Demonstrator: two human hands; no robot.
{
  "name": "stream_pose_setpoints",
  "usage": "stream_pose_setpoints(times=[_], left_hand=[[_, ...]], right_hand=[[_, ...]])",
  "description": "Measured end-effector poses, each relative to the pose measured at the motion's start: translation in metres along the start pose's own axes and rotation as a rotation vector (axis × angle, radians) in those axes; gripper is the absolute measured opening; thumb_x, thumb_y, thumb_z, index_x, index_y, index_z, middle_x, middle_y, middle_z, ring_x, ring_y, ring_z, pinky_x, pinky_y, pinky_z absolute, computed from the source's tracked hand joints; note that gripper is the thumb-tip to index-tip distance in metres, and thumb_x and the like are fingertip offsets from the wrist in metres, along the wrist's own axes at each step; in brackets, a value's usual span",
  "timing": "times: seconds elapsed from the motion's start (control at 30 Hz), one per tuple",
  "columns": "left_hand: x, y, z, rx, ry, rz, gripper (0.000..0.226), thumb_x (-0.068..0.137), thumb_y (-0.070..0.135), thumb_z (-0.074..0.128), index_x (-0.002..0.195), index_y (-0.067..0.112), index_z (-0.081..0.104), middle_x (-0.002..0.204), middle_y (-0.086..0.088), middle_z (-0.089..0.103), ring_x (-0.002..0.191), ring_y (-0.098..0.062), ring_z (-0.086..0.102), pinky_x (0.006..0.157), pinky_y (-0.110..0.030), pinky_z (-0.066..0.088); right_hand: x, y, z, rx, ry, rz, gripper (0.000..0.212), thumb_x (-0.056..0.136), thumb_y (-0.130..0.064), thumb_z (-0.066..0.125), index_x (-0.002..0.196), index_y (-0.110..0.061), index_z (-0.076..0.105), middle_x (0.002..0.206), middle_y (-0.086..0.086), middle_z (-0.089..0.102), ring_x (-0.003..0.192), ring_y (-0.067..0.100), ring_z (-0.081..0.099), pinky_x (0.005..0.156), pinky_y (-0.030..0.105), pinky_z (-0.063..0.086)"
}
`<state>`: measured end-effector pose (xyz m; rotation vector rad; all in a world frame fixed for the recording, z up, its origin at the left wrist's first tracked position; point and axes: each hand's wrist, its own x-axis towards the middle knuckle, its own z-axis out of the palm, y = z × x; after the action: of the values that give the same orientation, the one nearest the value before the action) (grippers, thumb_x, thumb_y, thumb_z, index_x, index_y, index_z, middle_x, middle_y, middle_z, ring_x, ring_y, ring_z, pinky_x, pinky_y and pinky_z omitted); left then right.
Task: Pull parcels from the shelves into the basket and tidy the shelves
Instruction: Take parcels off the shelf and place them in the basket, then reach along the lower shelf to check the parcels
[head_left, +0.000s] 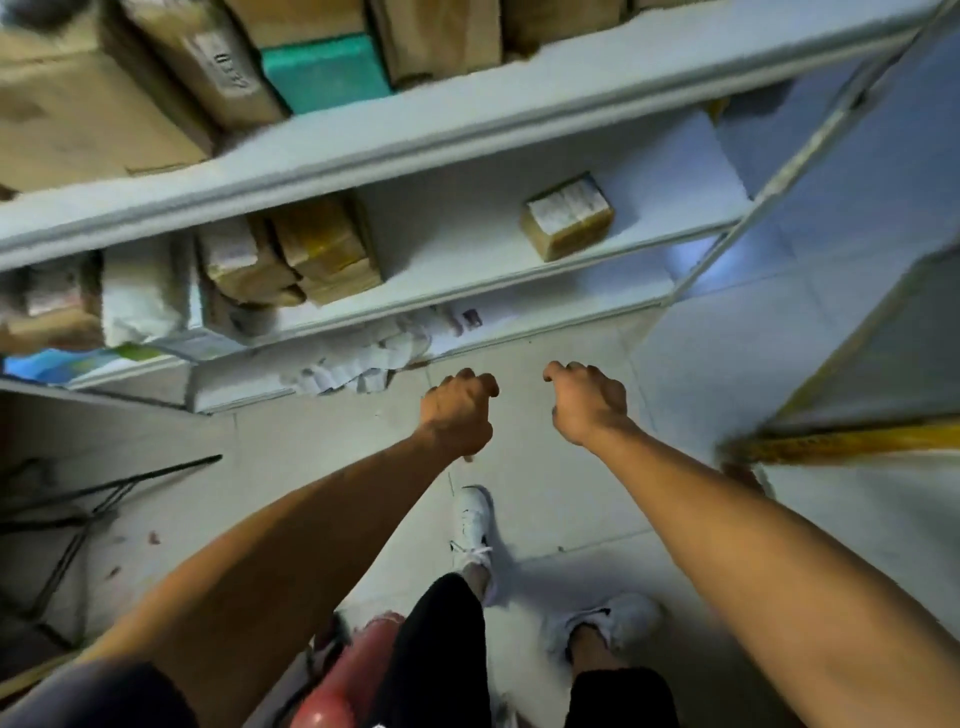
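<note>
White shelves (467, 291); left hand (457, 415), right hand (587, 402) seemingly curled, empty

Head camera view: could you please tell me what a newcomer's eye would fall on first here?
Two bare forearms reach forward, the left hand and right hand hanging loosely curled and holding nothing above the tiled floor. Ahead stand white shelves: one small brown parcel sits alone on the middle shelf's right side, while a teal box stands out among cardboard boxes on the shelf above.
</note>
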<state>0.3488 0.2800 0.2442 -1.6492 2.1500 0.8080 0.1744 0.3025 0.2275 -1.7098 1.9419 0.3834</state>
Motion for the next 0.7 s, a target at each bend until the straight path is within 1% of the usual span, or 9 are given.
stream_pose_setpoints(times=[0.17, 0.23, 0.33, 0.37, 0.47, 0.53, 0.6, 0.63, 0.7], left_hand=[[0.01, -0.083, -0.004, -0.268, 0.107, -0.249, 0.059, 0.083, 0.0, 0.055, 0.136, 0.026, 0.055, 0.136, 0.0, 0.056, 0.122, -0.022, 0.056, 0.097, -0.039, 0.052], [0.022, -0.113, -0.005, -0.41, 0.186, -0.326, 0.057, 0.084, 0.003, 0.057, 0.137, 0.024, 0.054, 0.136, -0.003, 0.055, 0.121, -0.024, 0.056, 0.098, -0.041, 0.051], [0.046, -0.154, -0.013, -0.65, 0.339, -0.404, 0.059, 0.086, 0.002, 0.063, 0.141, 0.018, 0.051, 0.138, -0.008, 0.055, 0.12, -0.026, 0.059, 0.101, -0.042, 0.052], [0.052, -0.165, -0.015, -0.723, 0.39, -0.421, 0.061, 0.087, 0.001, 0.064, 0.144, 0.016, 0.049, 0.14, -0.008, 0.054, 0.12, -0.027, 0.059, 0.102, -0.042, 0.053], [0.066, -0.196, -0.02, -0.923, 0.513, -0.469, 0.072, 0.09, -0.001, 0.066, 0.153, 0.018, 0.036, 0.148, -0.006, 0.048, 0.128, -0.025, 0.054, 0.102, -0.04, 0.053], [0.077, -0.216, -0.022, -1.068, 0.562, -0.475, 0.076, 0.092, -0.003, 0.064, 0.156, 0.021, 0.03, 0.148, 0.001, 0.046, 0.129, -0.019, 0.051, 0.1, -0.032, 0.054], [0.095, -0.235, -0.028, -1.18, 0.584, -0.437, 0.078, 0.093, -0.005, 0.062, 0.157, 0.022, 0.026, 0.148, 0.004, 0.043, 0.127, -0.017, 0.049, 0.078, -0.017, 0.057], [0.104, -0.245, -0.03, -1.212, 0.591, -0.413, 0.082, 0.092, -0.006, 0.062, 0.158, 0.023, 0.024, 0.154, 0.002, 0.039, 0.13, -0.02, 0.05, 0.071, -0.014, 0.055], [0.121, -0.262, -0.035, -1.272, 0.589, -0.361, 0.088, 0.089, -0.007, 0.063, 0.159, 0.028, 0.024, 0.16, -0.001, 0.034, 0.129, -0.026, 0.053, 0.081, -0.024, 0.056]], right_hand=[[0.053, -0.075, 0.005, 0.037, -0.002, -0.172, 0.05, 0.094, -0.008, 0.057, 0.141, -0.023, 0.048, 0.136, 0.006, 0.058, 0.118, 0.029, 0.059, 0.089, 0.037, 0.051], [0.074, -0.1, 0.01, 0.18, -0.035, -0.216, 0.05, 0.096, -0.013, 0.057, 0.143, -0.028, 0.046, 0.139, 0.002, 0.056, 0.121, 0.027, 0.057, 0.089, 0.034, 0.048], [0.108, -0.138, 0.015, 0.444, -0.075, -0.264, 0.051, 0.096, -0.014, 0.059, 0.142, -0.029, 0.047, 0.135, -0.002, 0.057, 0.118, 0.023, 0.059, 0.092, 0.035, 0.051], [0.118, -0.151, 0.016, 0.544, -0.074, -0.266, 0.052, 0.095, -0.011, 0.061, 0.143, -0.027, 0.047, 0.133, -0.001, 0.058, 0.116, 0.022, 0.059, 0.094, 0.035, 0.051], [0.147, -0.185, 0.014, 0.76, -0.072, -0.263, 0.058, 0.095, -0.002, 0.061, 0.147, -0.021, 0.044, 0.132, 0.001, 0.053, 0.113, 0.015, 0.055, 0.093, 0.025, 0.047], [0.169, -0.207, 0.01, 0.85, -0.075, -0.237, 0.06, 0.096, 0.001, 0.06, 0.148, -0.022, 0.042, 0.135, 0.001, 0.051, 0.117, 0.018, 0.055, 0.095, 0.026, 0.05], [0.195, -0.229, 0.002, 0.916, -0.033, -0.228, 0.065, 0.095, 0.003, 0.059, 0.151, -0.022, 0.038, 0.143, 0.002, 0.049, 0.126, 0.021, 0.053, 0.101, 0.028, 0.049], [0.207, -0.239, -0.004, 0.937, -0.007, -0.233, 0.069, 0.095, 0.003, 0.06, 0.154, -0.022, 0.034, 0.148, 0.002, 0.047, 0.132, 0.021, 0.05, 0.104, 0.028, 0.046], [0.226, -0.257, -0.014, 0.947, 0.011, -0.238, 0.077, 0.095, 0.001, 0.061, 0.158, -0.023, 0.026, 0.156, 0.001, 0.04, 0.141, 0.02, 0.042, 0.106, 0.024, 0.038]])
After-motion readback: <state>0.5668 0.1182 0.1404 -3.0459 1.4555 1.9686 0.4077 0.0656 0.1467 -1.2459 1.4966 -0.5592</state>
